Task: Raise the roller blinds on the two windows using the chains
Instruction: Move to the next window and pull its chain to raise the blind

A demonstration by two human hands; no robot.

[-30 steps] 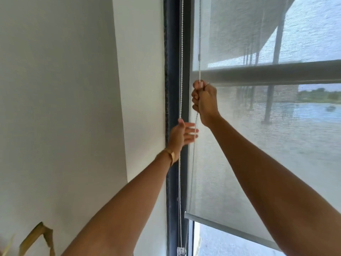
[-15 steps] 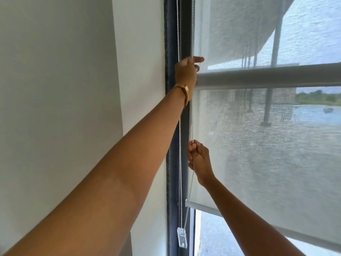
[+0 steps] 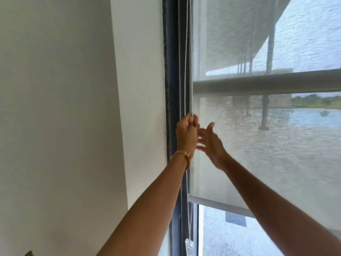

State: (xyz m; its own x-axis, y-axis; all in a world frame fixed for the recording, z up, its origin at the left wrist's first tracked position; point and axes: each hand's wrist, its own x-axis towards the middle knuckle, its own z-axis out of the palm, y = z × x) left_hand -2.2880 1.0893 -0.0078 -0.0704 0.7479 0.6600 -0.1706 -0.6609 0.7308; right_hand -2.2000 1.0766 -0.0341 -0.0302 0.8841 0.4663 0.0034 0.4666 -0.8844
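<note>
Dropping from above, left hand (image 3: 186,133) pinches the chain (image 3: 186,71); right hand (image 3: 210,143), grip spread, must regrasp higher.

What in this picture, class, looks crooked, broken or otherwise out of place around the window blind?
Nothing stands out. The grey mesh roller blind hangs flat, its bottom bar intact and partly raised. The white beaded chain runs straight beside the dark window frame, gripped by the left hand; the right hand is open and blurred.
</note>
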